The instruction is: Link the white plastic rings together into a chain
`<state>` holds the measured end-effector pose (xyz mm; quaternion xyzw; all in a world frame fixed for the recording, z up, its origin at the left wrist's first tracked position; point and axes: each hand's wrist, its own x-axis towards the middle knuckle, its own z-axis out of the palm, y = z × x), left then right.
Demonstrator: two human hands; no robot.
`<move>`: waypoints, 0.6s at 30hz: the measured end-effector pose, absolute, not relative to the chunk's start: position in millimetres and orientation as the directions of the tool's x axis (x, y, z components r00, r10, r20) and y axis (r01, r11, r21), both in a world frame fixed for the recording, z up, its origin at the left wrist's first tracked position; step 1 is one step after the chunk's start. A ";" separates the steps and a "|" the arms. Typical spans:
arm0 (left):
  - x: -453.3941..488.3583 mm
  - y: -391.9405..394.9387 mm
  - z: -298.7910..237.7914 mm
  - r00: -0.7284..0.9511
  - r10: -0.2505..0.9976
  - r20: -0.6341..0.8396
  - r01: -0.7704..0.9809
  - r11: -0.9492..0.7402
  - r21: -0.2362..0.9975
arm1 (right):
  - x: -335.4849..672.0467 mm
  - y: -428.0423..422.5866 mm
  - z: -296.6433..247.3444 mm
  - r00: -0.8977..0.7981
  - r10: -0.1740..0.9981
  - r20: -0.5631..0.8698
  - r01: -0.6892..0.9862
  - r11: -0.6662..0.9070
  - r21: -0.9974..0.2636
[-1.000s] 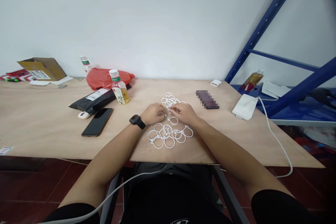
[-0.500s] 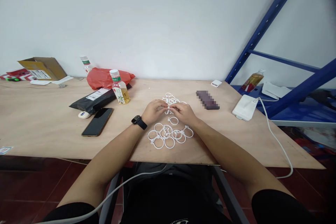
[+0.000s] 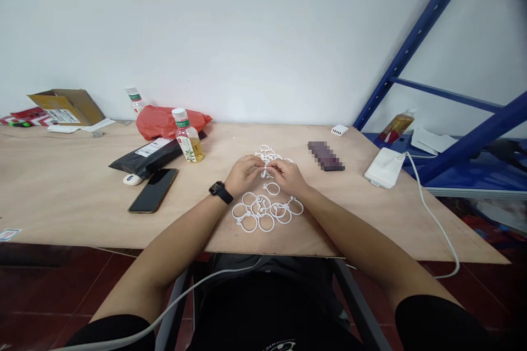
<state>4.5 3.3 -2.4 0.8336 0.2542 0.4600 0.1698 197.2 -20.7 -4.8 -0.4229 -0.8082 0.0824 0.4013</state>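
Centre of frame: we note the left hand (image 3: 246, 173) and right hand (image 3: 288, 175) drawn together, fingertips meeting and pinched on one small white ring (image 3: 264, 170) held just above the table (image 3: 61, 186). How the ring sits in the fingers is too small for us to tell. Just above the hands in the frame lies a loose pile (image 3: 268, 153) of the same rings; just below them, near the table's front edge, a cluster (image 3: 263, 211) lies flat, several rings touching or overlapping. A black watch (image 3: 220, 192) is on the left wrist. The table is pale plywood against a plain white wall. Left of centre we log a dark phone (image 3: 153, 191), a black pouch (image 3: 144, 156), a bottle (image 3: 187, 140) of yellow liquid standing upright and a red bag (image 3: 164, 120) behind it. A cardboard box (image 3: 66, 107) sits at far left. At right, a white pack (image 3: 385, 167) with a cable lies near the table edge, and a blue rack (image 3: 432, 11) rises beyond it. The rings are thin white hoops, each with a small tab.
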 end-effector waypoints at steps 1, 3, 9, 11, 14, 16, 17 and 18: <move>4.8 4.2 -3.6 0.422 0.595 0.684 0.290 -0.803 0.520 | 197.5 -20.2 -4.4 -0.305 0.751 0.586 0.639 0.617 -0.459; 4.8 6.5 -6.0 0.375 0.635 0.676 0.349 -0.772 0.531 | 200.0 -18.8 -2.9 -0.281 0.747 0.602 0.698 0.590 -0.407; 1.8 8.7 -11.6 0.590 0.638 0.495 0.455 -0.769 0.449 | 215.8 -11.3 -0.5 -0.280 0.737 0.616 0.837 0.501 -0.219; 2.4 7.1 -13.1 0.670 0.620 0.408 0.474 -0.780 0.408 | 217.7 -9.9 -1.1 -0.284 0.750 0.598 0.842 0.493 -0.218; 4.1 4.4 -13.7 0.712 0.616 0.336 0.494 -0.780 0.384 | 215.5 -10.5 -1.9 -0.284 0.766 0.577 0.825 0.502 -0.260; 4.3 3.0 -12.7 0.718 0.617 0.323 0.493 -0.778 0.389 | 212.8 -12.1 -2.1 -0.290 0.766 0.573 0.803 0.521 -0.290; 4.0 2.4 -12.0 0.717 0.618 0.322 0.492 -0.776 0.395 | 211.7 -12.9 -2.0 -0.296 0.764 0.573 0.791 0.533 -0.302; 3.7 1.8 -11.3 0.714 0.622 0.321 0.494 -0.772 0.399 | 210.8 -13.7 -1.8 -0.304 0.761 0.572 0.779 0.545 -0.310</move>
